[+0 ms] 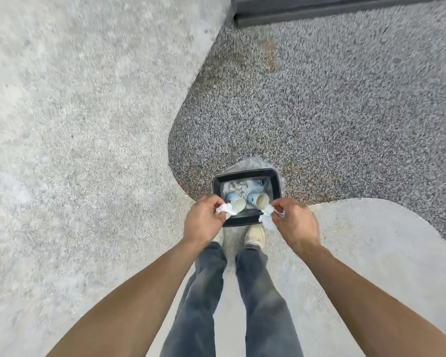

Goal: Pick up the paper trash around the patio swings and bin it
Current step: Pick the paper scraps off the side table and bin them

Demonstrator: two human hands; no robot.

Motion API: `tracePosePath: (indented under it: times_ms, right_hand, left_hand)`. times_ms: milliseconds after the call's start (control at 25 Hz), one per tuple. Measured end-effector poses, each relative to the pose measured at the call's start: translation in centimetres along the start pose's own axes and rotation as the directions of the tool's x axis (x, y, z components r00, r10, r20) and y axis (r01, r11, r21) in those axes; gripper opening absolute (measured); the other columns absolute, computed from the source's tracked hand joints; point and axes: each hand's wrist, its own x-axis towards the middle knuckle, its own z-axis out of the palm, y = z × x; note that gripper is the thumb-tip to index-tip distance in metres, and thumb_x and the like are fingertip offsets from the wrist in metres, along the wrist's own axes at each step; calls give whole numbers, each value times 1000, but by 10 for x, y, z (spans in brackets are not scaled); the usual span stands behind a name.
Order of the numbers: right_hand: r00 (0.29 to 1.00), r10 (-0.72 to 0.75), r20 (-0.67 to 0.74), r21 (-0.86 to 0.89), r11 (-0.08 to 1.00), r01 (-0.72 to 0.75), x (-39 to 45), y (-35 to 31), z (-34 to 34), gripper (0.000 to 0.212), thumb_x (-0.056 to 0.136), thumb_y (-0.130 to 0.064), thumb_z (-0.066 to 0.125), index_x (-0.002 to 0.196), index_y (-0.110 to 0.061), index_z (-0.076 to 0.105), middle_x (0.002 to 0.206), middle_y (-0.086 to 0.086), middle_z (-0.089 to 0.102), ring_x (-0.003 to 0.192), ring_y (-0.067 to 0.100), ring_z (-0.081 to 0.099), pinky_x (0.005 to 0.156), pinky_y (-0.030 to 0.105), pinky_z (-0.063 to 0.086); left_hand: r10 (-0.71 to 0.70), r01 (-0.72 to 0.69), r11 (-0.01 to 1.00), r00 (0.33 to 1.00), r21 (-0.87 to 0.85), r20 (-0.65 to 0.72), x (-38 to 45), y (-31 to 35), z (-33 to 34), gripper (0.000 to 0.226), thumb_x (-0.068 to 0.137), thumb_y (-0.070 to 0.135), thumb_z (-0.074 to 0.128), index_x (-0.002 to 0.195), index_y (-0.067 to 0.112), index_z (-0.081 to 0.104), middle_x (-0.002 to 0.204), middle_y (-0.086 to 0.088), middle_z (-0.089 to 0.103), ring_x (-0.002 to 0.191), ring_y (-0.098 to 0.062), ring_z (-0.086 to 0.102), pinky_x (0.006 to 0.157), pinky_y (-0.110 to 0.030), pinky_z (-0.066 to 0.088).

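L hand (204, 219) + R hand (295, 224) | each pinching paper wad; over bin (275, 184)

Outdoor patio, pale concrete paving (75, 124), curved speckled pebble ground (319, 112)

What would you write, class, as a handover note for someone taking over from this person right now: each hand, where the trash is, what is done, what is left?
Left hand: shut on a crumpled white paper scrap, held over the near left rim of the bin.
Right hand: shut on a second crumpled white paper, at the near right rim.
Black rectangular bin, clear liner, stands on the ground just ahead of the shoes.
Done: two paper cups and loose tissue already lie inside the bin.
Left: release both papers into the bin. No other litter shows in this view; swings are out of sight.
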Motion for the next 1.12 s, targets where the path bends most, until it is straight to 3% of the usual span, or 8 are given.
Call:
tracePosePath:
  times_ms: [120, 200, 360, 560, 720, 880, 1000, 1120]
  right_hand:
    - [999, 38, 16, -15, 999, -38, 41, 11, 51, 21, 87, -19, 63, 106, -27, 63, 100, 4, 69, 70, 18, 60, 66, 28, 53]
    - [999, 46, 6, -36, 998, -46, 65, 18, 76, 22, 88, -21, 62, 109, -25, 64, 99, 5, 69, 67, 19, 56, 61, 25, 47]
    - [999, 38, -9, -90, 995, -39, 104, 26, 110, 27, 91, -24, 59, 118, -24, 60, 100, 7, 67, 63, 21, 53, 53, 22, 37]
    - [996, 60, 62, -112, 992, -53, 117, 27, 110, 39, 90, -29, 57, 128, -27, 48, 108, 6, 60, 75, 26, 60, 67, 35, 51]
    - [997, 35, 68, -103, 994, -28, 98, 18, 83, 40, 90, -34, 57, 129, -30, 46, 113, 3, 57, 83, 24, 60, 66, 32, 46]
    - [997, -64, -34, -106, 992, 61, 69, 2, 30, 48, 87, -41, 59, 132, -31, 43, 117, 0, 56, 107, 24, 53, 83, 39, 47]
    - [980, -157, -122, -133, 981, 140, 43, -12, -29, 56, 85, -48, 58, 135, -31, 40, 128, -3, 53, 117, 20, 46, 95, 43, 41]
    - [952, -232, -200, -150, 967, 204, 10, -25, -99, 61, 84, -56, 54, 138, -34, 37, 138, -6, 46, 128, 19, 39, 103, 48, 36]
  left_hand:
    - [22, -24, 999, 999, 47, 40, 42, -31, 41, 18, 84, 19, 72, 101, 21, 66, 99, 7, 60, 67, -1, 54, 57, -7, 35]
    - [33, -37, 997, 998, 64, 60, 69, -43, 62, 21, 85, 20, 72, 104, 20, 65, 102, 5, 60, 69, -4, 56, 59, -7, 38]
    - [16, -25, 995, 996, 93, 92, 109, -57, 88, 28, 87, 27, 70, 113, 22, 62, 110, 2, 62, 77, -13, 62, 66, -26, 52]
    - [6, -22, 996, 984, 88, 176, 119, -60, 87, 51, 86, 32, 70, 132, 28, 50, 129, -1, 55, 100, -21, 64, 83, -41, 56]
    - [23, -38, 994, 989, 100, 148, 103, -44, 62, 49, 87, 33, 69, 132, 30, 50, 130, 2, 54, 104, -18, 63, 82, -40, 57]
    - [98, -108, 991, 989, 80, 112, 78, -5, 22, 49, 87, 33, 67, 132, 31, 50, 130, 3, 53, 105, -18, 62, 84, -40, 55]
    - [194, -200, 975, 979, 96, 65, 52, 41, -21, 50, 87, 37, 66, 134, 31, 48, 130, 7, 52, 95, -15, 62, 79, -39, 56]
    - [324, -324, 935, 946, 143, 21, 19, 94, -71, 57, 86, 42, 65, 138, 33, 43, 136, 10, 47, 87, -11, 63, 77, -30, 55]
